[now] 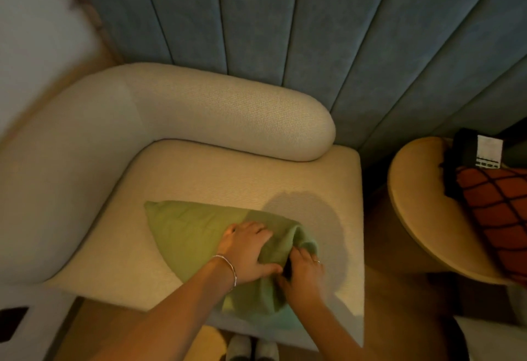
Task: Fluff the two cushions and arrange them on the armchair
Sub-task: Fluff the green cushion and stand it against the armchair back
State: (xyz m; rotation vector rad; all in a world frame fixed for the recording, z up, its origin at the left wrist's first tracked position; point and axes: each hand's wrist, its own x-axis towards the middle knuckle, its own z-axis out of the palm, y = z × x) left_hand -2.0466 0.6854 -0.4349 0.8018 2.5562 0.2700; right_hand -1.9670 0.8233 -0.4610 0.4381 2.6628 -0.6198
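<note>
The green cushion (194, 235) lies flat on the seat of the armchair (199, 172), toward its front edge, with both hands on its near right corner; the left hand (248, 249) is spread palm-down, fingers open and pressing into the fabric rather than closed round it; the right hand (303, 270), just beside it and blurred, looks curled and pinching a bunched fold of the cover, though how tightly I cannot tell; the cushion's far pointed corner reaches away from the left hand toward the chair's curved arm. The step in hand looks to be the fluffing of this first cushion, the filling being pushed and gathered at one end; it seems early in the task, since nothing yet stands against the backrest. The second cushion (496, 218), orange with a dark grid, rests on the round counter (413, 218) well off to the right of the right hand, untouched and partly over the edge. The next move likely calls for plumping the green one evenly, propping it upright at the back of the seat, then reaching right for the other.
</note>
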